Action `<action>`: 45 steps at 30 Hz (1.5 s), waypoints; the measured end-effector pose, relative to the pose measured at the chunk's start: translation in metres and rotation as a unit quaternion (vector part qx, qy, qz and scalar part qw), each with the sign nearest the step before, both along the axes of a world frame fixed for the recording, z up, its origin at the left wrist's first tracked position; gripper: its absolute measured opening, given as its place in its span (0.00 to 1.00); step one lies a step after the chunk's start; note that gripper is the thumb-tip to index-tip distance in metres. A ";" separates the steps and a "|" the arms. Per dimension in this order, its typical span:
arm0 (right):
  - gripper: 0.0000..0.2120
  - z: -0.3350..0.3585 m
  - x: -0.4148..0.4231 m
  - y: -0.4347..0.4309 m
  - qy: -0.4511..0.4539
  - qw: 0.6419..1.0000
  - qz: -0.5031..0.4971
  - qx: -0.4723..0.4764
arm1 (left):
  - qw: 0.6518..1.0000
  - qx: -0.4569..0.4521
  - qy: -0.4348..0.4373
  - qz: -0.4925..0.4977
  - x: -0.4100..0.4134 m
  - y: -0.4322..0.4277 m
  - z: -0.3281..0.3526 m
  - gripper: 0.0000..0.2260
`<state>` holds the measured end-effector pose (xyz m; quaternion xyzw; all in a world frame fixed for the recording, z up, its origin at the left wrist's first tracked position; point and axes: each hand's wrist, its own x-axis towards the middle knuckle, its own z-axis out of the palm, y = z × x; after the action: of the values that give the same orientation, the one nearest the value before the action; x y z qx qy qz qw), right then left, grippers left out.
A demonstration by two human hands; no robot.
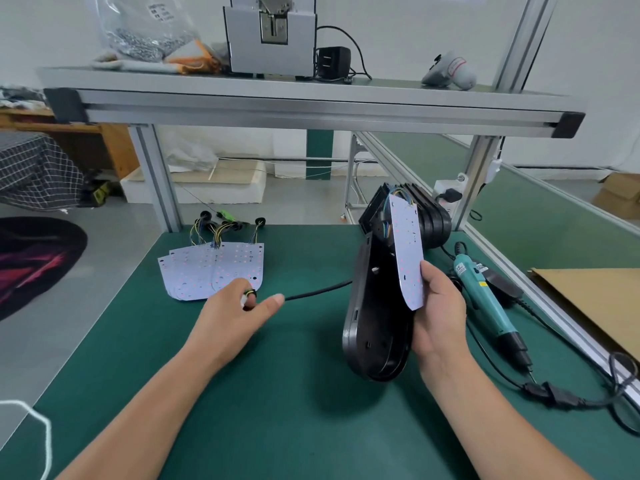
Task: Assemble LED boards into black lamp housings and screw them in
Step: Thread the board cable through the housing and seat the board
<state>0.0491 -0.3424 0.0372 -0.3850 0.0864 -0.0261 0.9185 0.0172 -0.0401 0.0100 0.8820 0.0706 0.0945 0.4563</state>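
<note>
Housing (375,327) and LED board (408,252) are clamped together upright off the worktop (277,393) by the right hand (438,317), cable end (250,296) pinched in the left hand (239,306), so slack should probably be pulled through gently before the board gets seated flat.

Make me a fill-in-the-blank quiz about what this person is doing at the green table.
1. The right hand holds an LED board against a ____ housing.
2. The left hand pinches the end of a black ____ that leads to the housing.
3. The screwdriver lying to the right of the housing has a ____ body.
4. The spare boards lie on the ____ side of the table.

Missing words: black; cable; teal; left
</note>
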 end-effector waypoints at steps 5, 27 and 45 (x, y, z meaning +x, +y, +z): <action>0.18 -0.001 -0.001 0.001 -0.004 1.000 -0.003 0.010 | 0.997 0.056 0.027 0.050 0.002 0.012 0.004 0.28; 0.11 -0.013 -0.012 0.037 0.077 0.991 0.086 -0.068 | 0.980 0.050 -0.031 -0.192 -0.017 -0.063 0.004 0.09; 0.14 -0.007 -0.016 0.043 0.046 0.996 0.064 -0.052 | 0.987 -0.119 0.021 -0.101 -0.013 -0.071 0.016 0.18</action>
<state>0.0335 -0.2995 0.0305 -0.4377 0.1021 0.0461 0.8921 0.0040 -0.1109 0.0257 0.8255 0.0012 0.0201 0.5641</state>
